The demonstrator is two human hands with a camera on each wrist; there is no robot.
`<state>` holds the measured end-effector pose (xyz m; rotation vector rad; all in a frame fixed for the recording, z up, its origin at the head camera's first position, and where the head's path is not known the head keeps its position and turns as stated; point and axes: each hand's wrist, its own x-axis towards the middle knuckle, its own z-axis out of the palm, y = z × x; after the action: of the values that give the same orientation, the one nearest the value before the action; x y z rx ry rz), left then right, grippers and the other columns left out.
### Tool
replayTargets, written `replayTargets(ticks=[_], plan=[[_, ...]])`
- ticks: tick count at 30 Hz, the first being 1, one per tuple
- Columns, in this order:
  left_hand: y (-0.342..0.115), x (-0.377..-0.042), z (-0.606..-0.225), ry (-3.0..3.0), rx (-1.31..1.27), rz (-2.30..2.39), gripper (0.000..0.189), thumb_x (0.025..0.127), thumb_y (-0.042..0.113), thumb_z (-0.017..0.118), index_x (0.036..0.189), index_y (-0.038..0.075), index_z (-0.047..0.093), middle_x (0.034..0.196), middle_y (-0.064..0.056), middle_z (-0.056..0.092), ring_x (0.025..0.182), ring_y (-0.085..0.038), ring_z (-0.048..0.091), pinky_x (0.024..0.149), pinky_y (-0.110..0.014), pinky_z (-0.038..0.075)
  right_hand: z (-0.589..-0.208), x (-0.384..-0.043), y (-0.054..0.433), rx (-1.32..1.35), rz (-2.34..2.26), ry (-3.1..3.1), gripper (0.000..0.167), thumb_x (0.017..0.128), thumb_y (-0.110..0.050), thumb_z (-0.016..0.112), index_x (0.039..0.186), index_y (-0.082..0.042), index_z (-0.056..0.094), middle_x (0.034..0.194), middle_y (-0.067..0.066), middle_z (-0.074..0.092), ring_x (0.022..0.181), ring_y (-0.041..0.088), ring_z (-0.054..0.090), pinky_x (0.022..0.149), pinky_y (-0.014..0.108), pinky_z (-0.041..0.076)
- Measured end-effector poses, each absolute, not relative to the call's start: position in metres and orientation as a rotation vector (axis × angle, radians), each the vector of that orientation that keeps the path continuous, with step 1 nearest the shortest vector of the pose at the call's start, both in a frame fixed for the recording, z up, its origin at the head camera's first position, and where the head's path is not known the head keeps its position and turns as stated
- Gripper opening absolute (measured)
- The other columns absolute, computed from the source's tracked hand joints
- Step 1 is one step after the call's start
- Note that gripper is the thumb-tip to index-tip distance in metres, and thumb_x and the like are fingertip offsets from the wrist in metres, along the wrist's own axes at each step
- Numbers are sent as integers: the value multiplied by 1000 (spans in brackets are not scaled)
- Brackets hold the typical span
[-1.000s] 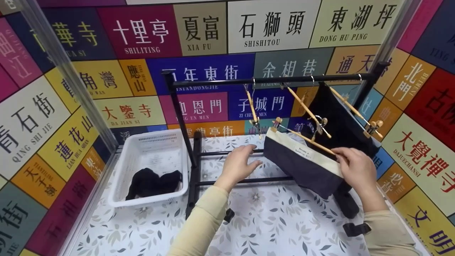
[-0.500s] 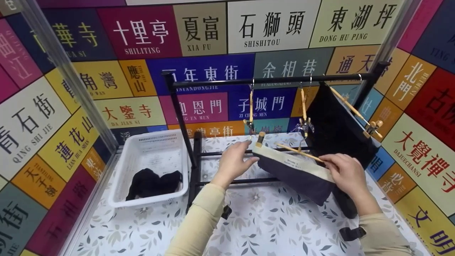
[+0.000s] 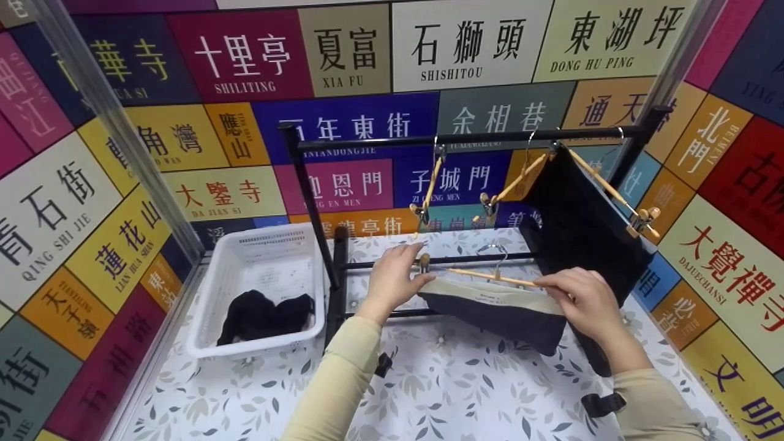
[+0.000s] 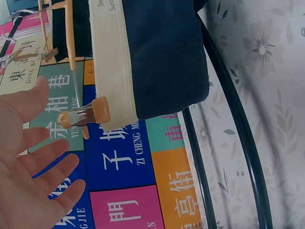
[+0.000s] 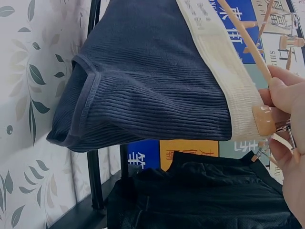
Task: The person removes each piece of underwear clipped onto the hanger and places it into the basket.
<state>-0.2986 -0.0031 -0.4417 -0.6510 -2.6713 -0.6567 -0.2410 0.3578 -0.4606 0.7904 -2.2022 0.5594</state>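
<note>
Tabletop (image 3: 441,392) printed with grey leaves bears a black garment rack (image 3: 373,143) and a white basket (image 3: 254,350), enclosed by multicoloured Chinese place-name panels (image 3: 242,55). The right hand (image 3: 585,300) pinches one end of a wooden clip hanger (image 3: 478,274); ribbed navy underpants (image 3: 496,320) hang from it, between both hands. The left hand (image 3: 395,278), fingers (image 4: 57,149) spread wide, is just beside the opposite clip (image 4: 101,109).
</note>
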Motion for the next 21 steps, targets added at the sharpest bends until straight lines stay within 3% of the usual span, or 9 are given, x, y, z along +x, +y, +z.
replayTargets(ticks=[8,15,21], plan=[[-9,-299,-448,-2709,-664,-612,54,88,34,74,136,11,59,127,-6,65,116,-30,58,97,-46,46,-460,-242,354,877,538,-2158,38,74,7,78,100,-19,78,92,-7,72,82,17,62,73,33,37],[-10,-298,-455,-2677,-715,-582,32,91,28,71,119,12,69,101,-1,71,97,-26,64,87,-43,49,-458,-242,351,882,531,-2161,36,74,7,77,99,-20,79,92,-7,73,82,17,61,74,33,37],[-12,-296,-459,-2657,-720,-598,18,90,23,72,105,12,73,94,0,69,91,-24,64,83,-41,50,-458,-242,350,866,536,-2187,36,75,7,76,98,-21,79,90,-7,72,81,17,59,74,34,36]])
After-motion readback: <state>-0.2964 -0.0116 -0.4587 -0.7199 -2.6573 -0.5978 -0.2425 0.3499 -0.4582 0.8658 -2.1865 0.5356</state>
